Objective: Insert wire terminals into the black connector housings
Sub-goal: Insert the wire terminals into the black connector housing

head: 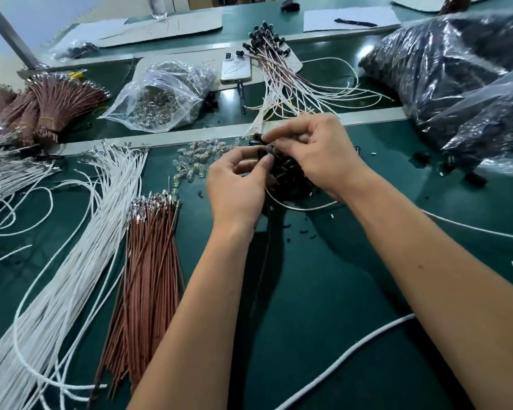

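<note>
Green matting covers the tabletop [323, 291] in front of you, crowded with wire stock; your two hands meet just above the middle of the frame, over a dark heap of black connector housings [290, 179]. Your left hand [237, 184] has its fingers curled in, thumb and forefinger pinching one small black housing [262, 153]; your right hand [317, 152] pinches another dark piece at its fingertips, with pale wires running from it toward the top of the frame (what exactly sits between those fingertips is too small to tell). At lower left lie a fan of white wires [71, 261] and, beside it, a bundle of brown wires [148, 273] with metal terminals at their upper ends; clear small parts [199, 161] are scattered just left of your hands. Finished leads with black ends [273, 63] lie at upper centre, beside a phone [236, 69]; a clear bag [160, 93] sits at upper left; dark bags [456, 72] fill the upper right.
</note>
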